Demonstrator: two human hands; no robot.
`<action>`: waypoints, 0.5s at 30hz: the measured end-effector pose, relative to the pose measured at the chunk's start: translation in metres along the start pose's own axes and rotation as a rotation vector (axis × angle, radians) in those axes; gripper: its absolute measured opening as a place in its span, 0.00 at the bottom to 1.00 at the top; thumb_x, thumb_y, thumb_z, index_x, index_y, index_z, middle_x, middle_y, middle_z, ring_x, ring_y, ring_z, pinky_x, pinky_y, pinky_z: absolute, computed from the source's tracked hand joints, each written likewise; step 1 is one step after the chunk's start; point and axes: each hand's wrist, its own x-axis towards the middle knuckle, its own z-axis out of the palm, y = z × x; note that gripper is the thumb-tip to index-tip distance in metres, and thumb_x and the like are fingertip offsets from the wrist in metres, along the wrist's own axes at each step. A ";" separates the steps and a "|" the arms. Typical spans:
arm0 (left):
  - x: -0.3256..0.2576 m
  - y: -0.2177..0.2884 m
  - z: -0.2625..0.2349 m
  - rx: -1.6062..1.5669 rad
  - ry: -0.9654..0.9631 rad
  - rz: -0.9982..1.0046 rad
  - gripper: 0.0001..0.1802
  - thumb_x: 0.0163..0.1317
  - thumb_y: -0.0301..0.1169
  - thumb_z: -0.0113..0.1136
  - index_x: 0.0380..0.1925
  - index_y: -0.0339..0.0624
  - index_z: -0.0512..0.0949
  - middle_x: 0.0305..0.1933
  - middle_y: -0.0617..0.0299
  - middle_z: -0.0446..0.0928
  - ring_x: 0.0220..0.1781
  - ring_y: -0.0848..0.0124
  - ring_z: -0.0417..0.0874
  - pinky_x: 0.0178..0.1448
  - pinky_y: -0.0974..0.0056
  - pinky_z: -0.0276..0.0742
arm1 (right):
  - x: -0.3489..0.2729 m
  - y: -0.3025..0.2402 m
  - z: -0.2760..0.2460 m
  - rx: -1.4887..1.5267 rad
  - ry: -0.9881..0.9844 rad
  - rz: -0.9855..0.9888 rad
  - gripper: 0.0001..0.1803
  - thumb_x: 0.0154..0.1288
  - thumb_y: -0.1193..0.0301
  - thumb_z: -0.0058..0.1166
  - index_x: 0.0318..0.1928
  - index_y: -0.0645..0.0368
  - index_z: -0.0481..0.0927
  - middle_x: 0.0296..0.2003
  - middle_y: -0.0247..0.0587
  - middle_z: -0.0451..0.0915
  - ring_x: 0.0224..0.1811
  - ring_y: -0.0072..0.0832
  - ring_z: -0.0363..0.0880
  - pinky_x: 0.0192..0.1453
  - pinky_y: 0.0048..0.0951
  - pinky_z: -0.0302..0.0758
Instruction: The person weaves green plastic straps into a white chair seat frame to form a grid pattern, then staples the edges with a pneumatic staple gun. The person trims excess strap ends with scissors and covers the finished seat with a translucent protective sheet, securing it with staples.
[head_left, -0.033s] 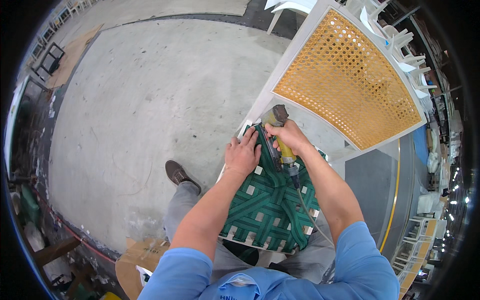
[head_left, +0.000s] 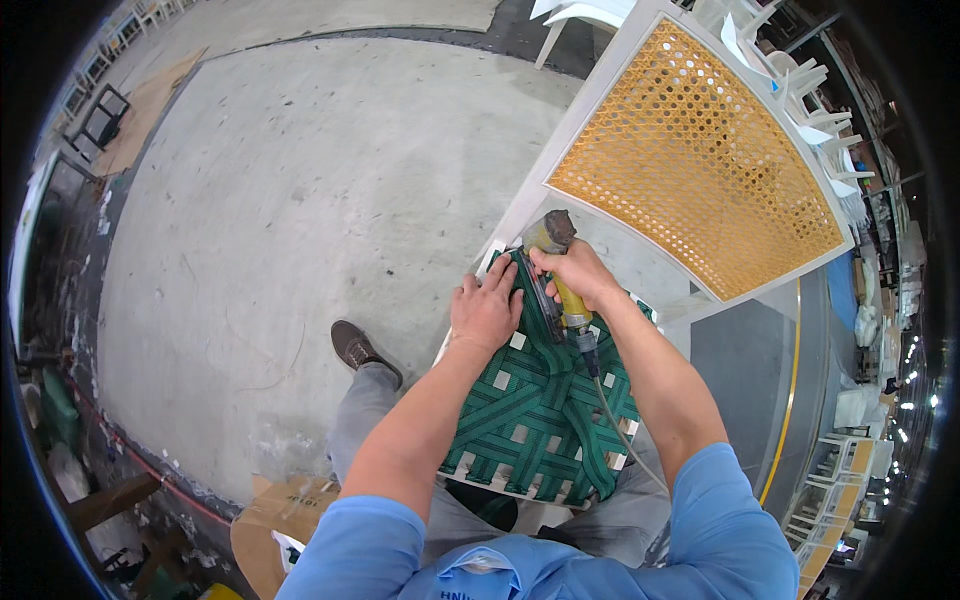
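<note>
A white chair frame stands before me, its seat woven from green webbing straps (head_left: 535, 415). My right hand (head_left: 575, 277) is closed round the yellow handle of a pneumatic staple gun (head_left: 548, 232), which rests near the seat's far left corner. From the handle's lower end a thin air hose (head_left: 612, 425) runs over the webbing towards my right side. My left hand (head_left: 487, 308) lies beside the tool, fingers spread and pressed on the webbing at the seat's left edge. The gun's nose is hidden. The chair's curved back panel (head_left: 690, 160) is of yellow cane mesh.
A grey concrete floor (head_left: 270, 200) spreads to the left. Near my left elbow stands a cardboard box (head_left: 270, 530). White chair parts (head_left: 800, 90) are stacked behind the back panel, and more white chairs (head_left: 830, 500) stand at the right. My left shoe (head_left: 358, 347) is beside the seat.
</note>
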 end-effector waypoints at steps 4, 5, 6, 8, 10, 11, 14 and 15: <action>0.001 0.002 0.000 -0.038 -0.008 0.002 0.25 0.66 0.45 0.62 0.63 0.55 0.81 0.73 0.74 0.74 0.54 0.53 0.82 0.53 0.48 0.81 | 0.004 0.007 0.004 -0.104 0.040 -0.020 0.15 0.73 0.60 0.63 0.42 0.60 0.81 0.31 0.34 0.81 0.21 0.23 0.77 0.22 0.28 0.73; 0.000 0.000 0.001 -0.063 0.017 -0.005 0.25 0.66 0.45 0.62 0.62 0.54 0.81 0.73 0.72 0.74 0.54 0.53 0.82 0.54 0.48 0.81 | 0.004 0.005 0.006 -0.083 0.029 -0.023 0.15 0.73 0.60 0.63 0.41 0.61 0.80 0.30 0.34 0.80 0.21 0.23 0.76 0.22 0.28 0.72; -0.002 -0.003 0.003 -0.089 0.041 -0.012 0.24 0.66 0.44 0.62 0.62 0.53 0.81 0.73 0.71 0.73 0.55 0.52 0.82 0.55 0.48 0.81 | 0.004 0.003 0.007 -0.063 0.018 -0.026 0.15 0.73 0.60 0.63 0.40 0.61 0.80 0.29 0.34 0.80 0.21 0.23 0.76 0.22 0.28 0.72; -0.001 -0.005 0.004 -0.121 0.064 -0.026 0.24 0.66 0.43 0.62 0.61 0.52 0.82 0.73 0.68 0.73 0.56 0.52 0.81 0.56 0.47 0.81 | 0.003 -0.002 0.009 -0.032 0.003 -0.048 0.16 0.73 0.60 0.63 0.38 0.61 0.80 0.28 0.34 0.80 0.20 0.23 0.76 0.22 0.28 0.72; 0.003 -0.007 0.004 -0.133 0.063 -0.045 0.23 0.66 0.41 0.62 0.60 0.50 0.83 0.73 0.65 0.73 0.57 0.51 0.81 0.57 0.47 0.80 | 0.003 -0.007 0.010 -0.011 -0.011 -0.086 0.16 0.73 0.61 0.63 0.37 0.61 0.80 0.28 0.33 0.79 0.20 0.23 0.75 0.22 0.29 0.72; 0.003 -0.006 0.005 -0.137 0.080 -0.034 0.22 0.66 0.40 0.62 0.59 0.50 0.83 0.72 0.63 0.73 0.57 0.51 0.81 0.57 0.47 0.80 | 0.004 -0.004 0.010 -0.018 -0.007 -0.080 0.16 0.73 0.60 0.63 0.37 0.61 0.80 0.28 0.33 0.79 0.20 0.23 0.75 0.22 0.29 0.72; 0.004 -0.005 0.006 -0.164 0.114 -0.031 0.20 0.66 0.38 0.63 0.56 0.51 0.85 0.69 0.56 0.73 0.57 0.50 0.81 0.57 0.47 0.81 | 0.007 0.000 0.010 -0.021 -0.003 -0.073 0.15 0.73 0.60 0.63 0.38 0.61 0.80 0.28 0.33 0.79 0.20 0.23 0.75 0.22 0.29 0.72; 0.003 -0.004 0.005 -0.185 0.114 -0.049 0.19 0.65 0.38 0.63 0.55 0.51 0.85 0.68 0.54 0.73 0.57 0.50 0.81 0.57 0.47 0.81 | 0.005 0.001 0.009 -0.008 -0.004 -0.075 0.16 0.73 0.60 0.63 0.38 0.61 0.80 0.28 0.33 0.80 0.20 0.23 0.75 0.22 0.29 0.72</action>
